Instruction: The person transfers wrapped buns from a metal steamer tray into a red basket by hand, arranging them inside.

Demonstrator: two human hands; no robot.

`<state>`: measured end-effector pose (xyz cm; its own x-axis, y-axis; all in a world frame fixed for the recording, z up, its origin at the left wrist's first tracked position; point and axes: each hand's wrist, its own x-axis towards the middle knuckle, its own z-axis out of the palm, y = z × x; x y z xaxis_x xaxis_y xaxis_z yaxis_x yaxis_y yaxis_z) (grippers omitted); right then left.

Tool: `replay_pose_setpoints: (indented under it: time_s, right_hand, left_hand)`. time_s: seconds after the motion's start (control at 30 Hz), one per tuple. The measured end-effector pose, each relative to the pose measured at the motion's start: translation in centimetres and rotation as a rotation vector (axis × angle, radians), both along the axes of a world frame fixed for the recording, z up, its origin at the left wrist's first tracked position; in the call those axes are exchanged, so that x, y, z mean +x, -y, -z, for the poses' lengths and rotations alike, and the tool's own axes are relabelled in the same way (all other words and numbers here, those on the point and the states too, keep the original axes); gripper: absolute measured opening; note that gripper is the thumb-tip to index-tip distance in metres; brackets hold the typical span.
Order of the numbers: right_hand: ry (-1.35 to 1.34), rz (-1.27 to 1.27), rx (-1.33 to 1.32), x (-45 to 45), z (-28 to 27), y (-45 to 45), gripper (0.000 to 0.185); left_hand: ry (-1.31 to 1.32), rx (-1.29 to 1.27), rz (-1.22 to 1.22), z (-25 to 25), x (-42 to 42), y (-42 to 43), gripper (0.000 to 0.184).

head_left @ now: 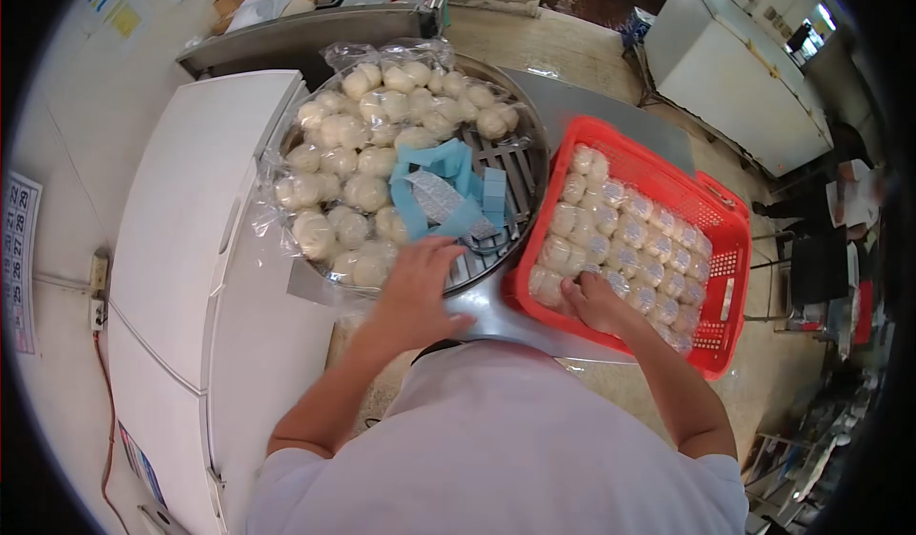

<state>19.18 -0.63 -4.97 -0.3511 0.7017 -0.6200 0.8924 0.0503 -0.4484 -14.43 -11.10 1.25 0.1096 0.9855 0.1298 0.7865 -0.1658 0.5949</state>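
In the head view, a grey metal bench [625, 130] stands near a tall white cabinet [181, 220]. On it, a red plastic basket [658, 173] holds pale round dough-like balls [578, 218] in clear plastic; beside, a round metal tray [537, 120] carries more, with light-blue strips [458, 213] covering some slats. The left hand [415, 287], near these strips, has its grip released; the right hand [603, 304] touches the basket's balls, but I cannot tell its grip.

Bagged wht balls [625, 257] in rows w/in red bskt [630, 158].
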Motion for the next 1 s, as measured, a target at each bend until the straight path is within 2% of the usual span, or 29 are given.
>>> replay_pose_setpoints:
  time_s: [0.03,0.1,0.17,0.23,0.27,0.33,0.37,0.43,0.5,0.57,0.63,0.67,0.73,0.77,0.8,0.87,0.9,0.93,1.0]
  right_hand:
    - [0.004,0.0,0.001,0.1,0.3,0.1,0.089]
    - [0.008,0.038,0.0,-0.5,0.0,0.4,0.087]
    - [0.003,0.111,-0.009,-1.4,-1.8,1.1,0.084]
    - [0.045,0.077,0.265,-2.3,-2.5,2.7,0.079]
    - [0.065,0.068,0.406,-2.8,-3.0,3.2,0.078]
    - [-0.162,0.105,0.521,-4.9,-5.1,3.9,0.074]
    - [-0.275,0.125,0.58,-6.3,-6.3,4.1,0.074]
    - [-0.508,0.039,0.48,-9.4,-8.4,4.0,0.075]
    - [-0.587,-0.115,0.476,-13.1,-10.9,4.5,0.079]
    - [-0.759,-0.25,0.622,-16.4,-11.0,4.5,0.068]
    - [-0.77,-0.396,0.535,-18.1,-11.0,3.5,0.055]
    - [-0.772,-0.468,0.492,-18.1,-10.7,3.1,0.048]
    - [-0.847,-0.267,0.493,-16.8,-8.6,2.5,0.032]
    - [-0.883,-0.168,0.494,-15.9,-7.8,2.2,0.025]
    - [-0.978,0.108,0.353,-15.2,-10.2,3.1,0.015]
    - [-1.037,0.42,0.222,-13.8,-10.2,3.2,0.015]
    - [-1.062,0.58,0.148,-12.9,-10.1,3.4,0.015]
    - [-1.047,0.527,0.259,-12.0,-9.3,3.9,0.017]
    - [-1.011,0.41,0.473,-10.4,-8.1,4.3,0.024]
  left_hand:
    - [-0.209,-0.052,-0.01,-0.2,-2.2,1.4,0.086]
    - [-0.415,-0.103,-0.083,0.9,-5.2,4.1,0.077]
    - [-0.495,-0.065,-0.129,2.7,-8.2,5.5,0.065]
    - [-0.452,0.069,-0.138,4.6,-11.0,5.9,0.052]
    - [-0.31,0.029,-0.182,5.2,-12.2,6.0,0.047]
    - [-0.018,-0.063,-0.26,5.3,-13.4,6.2,0.041]
    - [0.03,0.016,-0.258,4.9,-13.4,5.8,0.039]
    - [0.126,0.178,-0.246,1.2,-12.0,3.7,0.036]
    - [0.214,0.206,-0.104,-1.4,-10.6,2.3,0.035]
    - [0.289,0.263,0.073,-3.7,-8.6,0.7,0.033]
    - [0.351,0.35,0.281,-5.3,-6.1,-0.9,0.03]
    - [0.408,0.35,0.276,-5.3,-5.1,-1.3,0.03]
    - [0.526,0.349,0.267,-5.1,-3.2,-2.7,0.031]
    - [0.709,0.317,0.19,-4.6,-1.8,-3.0,0.035]
    - [0.889,0.276,0.113,-3.6,-0.2,-2.9,0.041]
    - [1.041,0.173,0.074,-1.8,3.3,-2.1,0.053]
    - [1.017,0.119,0.108,-0.9,5.0,-1.2,0.06]
    - [0.991,0.062,0.14,-0.1,6.4,-0.8,0.067]
    - [0.78,-0.069,0.181,1.2,7.0,-2.0,0.06]
